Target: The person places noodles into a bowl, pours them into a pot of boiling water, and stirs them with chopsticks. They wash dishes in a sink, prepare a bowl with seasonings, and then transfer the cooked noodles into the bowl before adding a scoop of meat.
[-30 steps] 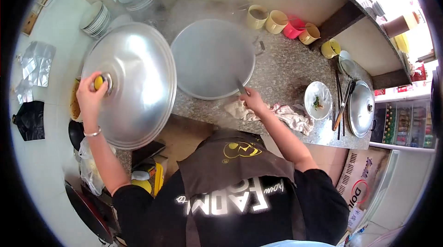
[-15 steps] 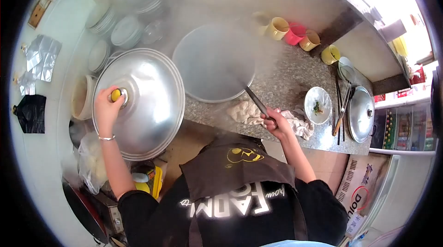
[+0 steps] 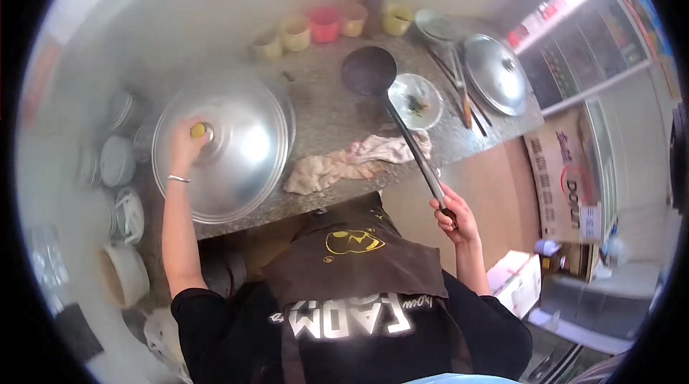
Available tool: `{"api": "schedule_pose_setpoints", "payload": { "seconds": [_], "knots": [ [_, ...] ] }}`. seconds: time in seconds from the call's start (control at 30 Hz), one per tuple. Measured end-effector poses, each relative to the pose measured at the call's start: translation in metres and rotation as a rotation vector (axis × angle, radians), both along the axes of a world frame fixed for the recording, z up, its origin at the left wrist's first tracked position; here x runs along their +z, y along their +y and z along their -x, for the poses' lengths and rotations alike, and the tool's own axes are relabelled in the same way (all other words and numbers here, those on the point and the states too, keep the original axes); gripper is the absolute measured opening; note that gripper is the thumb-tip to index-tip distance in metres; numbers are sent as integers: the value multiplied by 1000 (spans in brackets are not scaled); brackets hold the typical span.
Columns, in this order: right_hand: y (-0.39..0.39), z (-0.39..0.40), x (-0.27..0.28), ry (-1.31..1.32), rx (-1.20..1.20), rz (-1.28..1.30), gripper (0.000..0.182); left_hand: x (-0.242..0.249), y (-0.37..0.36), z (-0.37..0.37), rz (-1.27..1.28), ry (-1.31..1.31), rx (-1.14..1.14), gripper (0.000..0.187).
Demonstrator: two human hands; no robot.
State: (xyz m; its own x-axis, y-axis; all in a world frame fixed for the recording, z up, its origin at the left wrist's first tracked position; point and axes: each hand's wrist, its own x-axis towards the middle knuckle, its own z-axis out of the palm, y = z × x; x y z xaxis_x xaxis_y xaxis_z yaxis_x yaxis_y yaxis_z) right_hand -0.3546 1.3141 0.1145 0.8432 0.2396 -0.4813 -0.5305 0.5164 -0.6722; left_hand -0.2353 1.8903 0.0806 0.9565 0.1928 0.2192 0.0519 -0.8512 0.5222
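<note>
My left hand is closed round the yellow-topped knob of a large round metal lid. The lid lies over the big pot, whose rim shows only as a thin edge at the right. In my right hand is the end of a long-handled dark ladle. Its round bowl hangs over the counter, just left of a white bowl with some green and red bits inside. A crumpled cloth lies between the lid and the ladle handle.
Several cups, among them a pink cup, line the back of the counter. Tongs and a smaller metal lid lie at the right. Stacked white dishes stand at the left. Steam hazes the upper left.
The large lid has moved from beside the pot onto it. My right hand has drawn the ladle out of the pot and swung it right, towards the white bowl. The view has turned rightwards.
</note>
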Motion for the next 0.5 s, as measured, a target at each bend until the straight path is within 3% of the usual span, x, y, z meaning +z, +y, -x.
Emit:
{"api": "schedule_pose_setpoints", "payload": {
  "seconds": [0.27,0.5],
  "knots": [
    [-33,34,-8,-66,-214,269,52,-60,13,-55,-51,135,-87,33],
    [-52,41,-5,-44,-346,348,51,-66,0,-56,-87,110,-75,33]
  ]
}}
